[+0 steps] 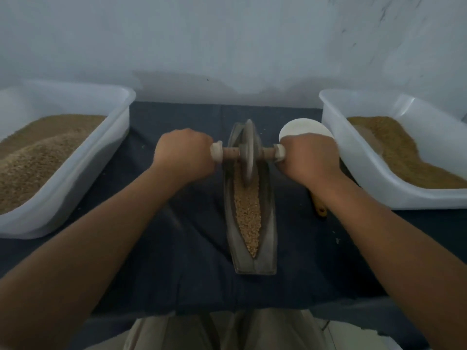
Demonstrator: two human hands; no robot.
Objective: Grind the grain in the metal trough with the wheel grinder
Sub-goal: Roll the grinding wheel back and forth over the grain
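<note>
Held wheel grinder [249, 152] by both axle ends, upright in the metal trough [267, 248].

Gripped with left hand [183, 152] on the left handle and right hand [307, 160] on the right, fingers clenched round the wood. Stood rim-down at the trough's far half, in grain [249, 213] heaped along the groove to its near tip. Lay lengthwise on dark cloth [177, 236] over the worktop, between 2 white tubs, left tub [121, 102] and right tub [353, 157], both holding brown meal. Showed a white round lid [303, 126] just behind the right hand.
</note>
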